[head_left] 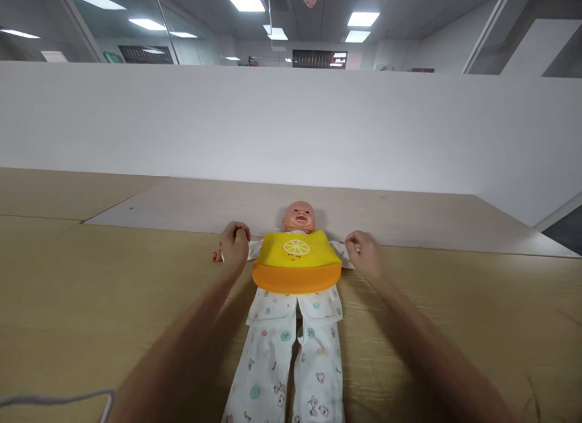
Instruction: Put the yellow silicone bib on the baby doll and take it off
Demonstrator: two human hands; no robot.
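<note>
A baby doll (299, 217) lies on its back in the middle, head away from me and arms spread. It wears white printed pants (268, 362), a white long-sleeved top and a yellow bib (273, 247) with a citrus slice design and an orange catch pocket (295, 279). My left hand (235, 247) is closed at the sleeve (255, 249) on the left; the doll's small hand (217, 256) sticks out beyond it. Closed too, my right hand (364, 253) is at the other sleeve (339, 251). The curled fingers partly hide what they grip, and the doll's other hand is out of sight.
Under the doll is a tan tabletop (113, 289), with a paler board (409, 217) along its back. A white partition (273, 126) rises behind, topped with glass. A white cable (59, 400) curves in at the lower left.
</note>
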